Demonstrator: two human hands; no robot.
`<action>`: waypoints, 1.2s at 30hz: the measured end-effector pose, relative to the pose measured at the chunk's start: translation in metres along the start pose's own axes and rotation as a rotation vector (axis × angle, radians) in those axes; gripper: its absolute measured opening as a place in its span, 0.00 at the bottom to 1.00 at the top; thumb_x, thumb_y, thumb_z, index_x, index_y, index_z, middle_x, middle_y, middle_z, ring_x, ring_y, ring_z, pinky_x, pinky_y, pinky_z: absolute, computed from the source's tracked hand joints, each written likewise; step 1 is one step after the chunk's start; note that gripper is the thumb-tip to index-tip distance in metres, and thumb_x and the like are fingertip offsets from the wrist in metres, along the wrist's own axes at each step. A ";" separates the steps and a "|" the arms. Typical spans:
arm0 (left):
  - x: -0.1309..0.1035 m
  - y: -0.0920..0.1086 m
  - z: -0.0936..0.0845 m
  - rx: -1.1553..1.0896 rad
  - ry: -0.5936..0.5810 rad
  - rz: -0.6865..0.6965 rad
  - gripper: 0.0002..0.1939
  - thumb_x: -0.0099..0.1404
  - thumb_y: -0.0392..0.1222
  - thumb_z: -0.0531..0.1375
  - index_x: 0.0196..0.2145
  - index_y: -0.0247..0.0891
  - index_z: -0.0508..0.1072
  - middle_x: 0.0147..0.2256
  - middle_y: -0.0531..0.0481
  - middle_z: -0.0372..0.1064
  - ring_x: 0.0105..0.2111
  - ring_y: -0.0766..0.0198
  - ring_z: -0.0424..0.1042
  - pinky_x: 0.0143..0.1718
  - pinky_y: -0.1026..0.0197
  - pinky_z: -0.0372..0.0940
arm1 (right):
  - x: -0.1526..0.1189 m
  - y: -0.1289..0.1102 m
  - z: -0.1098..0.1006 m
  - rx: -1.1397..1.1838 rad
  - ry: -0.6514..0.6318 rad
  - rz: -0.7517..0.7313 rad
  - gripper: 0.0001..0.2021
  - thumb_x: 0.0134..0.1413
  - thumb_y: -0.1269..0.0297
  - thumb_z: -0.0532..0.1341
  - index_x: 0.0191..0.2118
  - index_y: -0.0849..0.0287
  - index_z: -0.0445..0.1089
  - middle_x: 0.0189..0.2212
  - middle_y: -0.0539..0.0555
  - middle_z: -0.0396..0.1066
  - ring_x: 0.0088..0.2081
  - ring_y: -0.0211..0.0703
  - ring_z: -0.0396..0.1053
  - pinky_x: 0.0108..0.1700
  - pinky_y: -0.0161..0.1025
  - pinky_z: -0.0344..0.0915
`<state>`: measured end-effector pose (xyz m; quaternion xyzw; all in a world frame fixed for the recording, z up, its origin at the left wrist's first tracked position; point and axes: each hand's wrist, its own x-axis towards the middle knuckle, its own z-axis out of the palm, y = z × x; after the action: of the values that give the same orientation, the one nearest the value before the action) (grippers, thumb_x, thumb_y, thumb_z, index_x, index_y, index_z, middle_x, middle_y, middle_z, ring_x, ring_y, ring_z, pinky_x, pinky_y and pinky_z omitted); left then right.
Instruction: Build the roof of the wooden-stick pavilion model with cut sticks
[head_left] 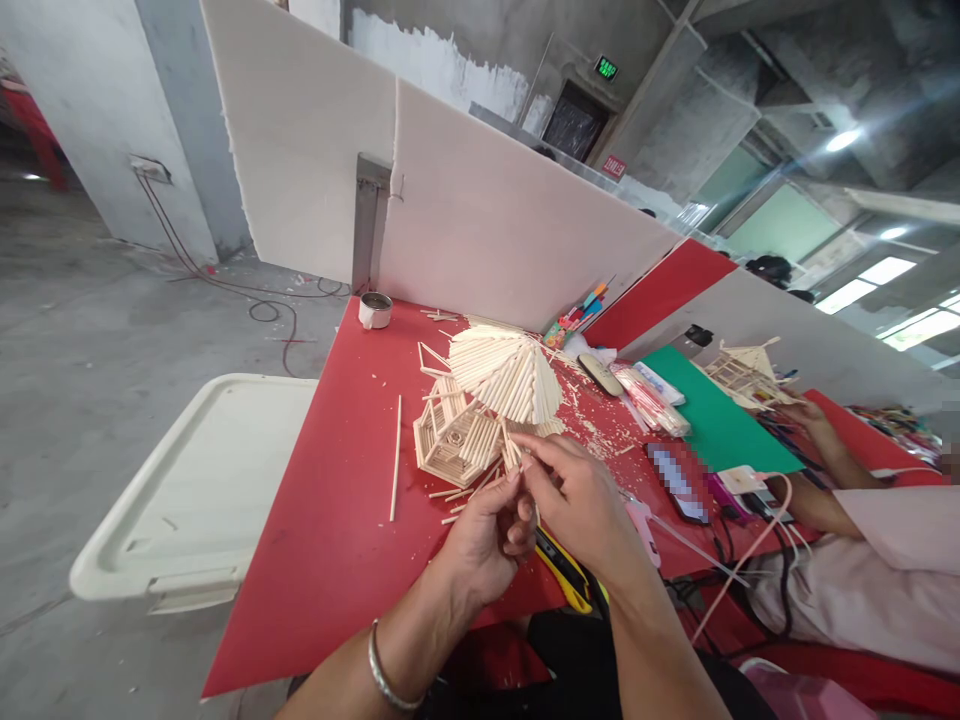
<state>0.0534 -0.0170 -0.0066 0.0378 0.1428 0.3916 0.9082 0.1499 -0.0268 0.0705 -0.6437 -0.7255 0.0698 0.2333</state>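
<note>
My left hand [491, 535] is closed, thumb and fingertips pinching the lower end of a few short wooden sticks [511, 452]. From the right, my right hand [577, 495] meets it, its thumb and forefinger closed on the same sticks. Just beyond my fingertips sits a wooden stick model: a hexagonal base [442, 450] of stacked sticks and a cone-shaped stick roof [502, 365] behind and above it. Whether the roof is joined to the base I cannot tell. Loose sticks lie under my hands, and one long stick [395, 458] lies apart on the left.
A white cup [375, 310] stands at the red table's [300, 600] far left corner. A yellow utility knife [566, 570] lies below my right hand. Rightward are a phone [677, 482], packed sticks [651, 398], a green sheet [705, 410] and cables. A co-worker's hand [804, 412] holds another stick model.
</note>
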 end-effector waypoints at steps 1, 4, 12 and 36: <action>0.000 0.000 0.000 0.000 -0.004 0.001 0.17 0.47 0.46 0.71 0.23 0.33 0.68 0.17 0.57 0.61 0.12 0.78 0.50 0.13 0.73 0.39 | 0.000 0.000 0.000 -0.006 -0.001 -0.004 0.17 0.59 0.67 0.51 0.50 0.54 0.71 0.40 0.53 0.73 0.44 0.44 0.69 0.45 0.40 0.64; 0.000 0.001 0.001 0.018 -0.005 -0.004 0.16 0.49 0.45 0.70 0.23 0.33 0.67 0.17 0.57 0.61 0.12 0.78 0.50 0.13 0.73 0.39 | 0.000 0.000 0.000 -0.013 0.006 -0.009 0.17 0.59 0.67 0.51 0.50 0.53 0.71 0.39 0.54 0.73 0.42 0.43 0.69 0.44 0.40 0.64; -0.001 0.004 0.005 0.057 0.038 -0.003 0.15 0.51 0.42 0.69 0.21 0.33 0.67 0.16 0.57 0.60 0.12 0.78 0.51 0.13 0.73 0.42 | 0.001 -0.005 -0.003 -0.046 0.039 0.021 0.16 0.58 0.68 0.53 0.49 0.53 0.72 0.39 0.53 0.74 0.42 0.43 0.69 0.44 0.40 0.64; -0.001 0.007 0.006 0.165 0.079 0.056 0.09 0.54 0.38 0.67 0.22 0.32 0.71 0.16 0.56 0.61 0.12 0.77 0.54 0.13 0.73 0.49 | -0.006 0.004 -0.002 0.077 0.121 0.048 0.16 0.60 0.68 0.53 0.50 0.52 0.71 0.39 0.54 0.74 0.43 0.44 0.69 0.45 0.40 0.65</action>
<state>0.0494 -0.0125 0.0004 0.1012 0.2090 0.4050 0.8843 0.1549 -0.0327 0.0693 -0.6545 -0.6912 0.0644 0.2996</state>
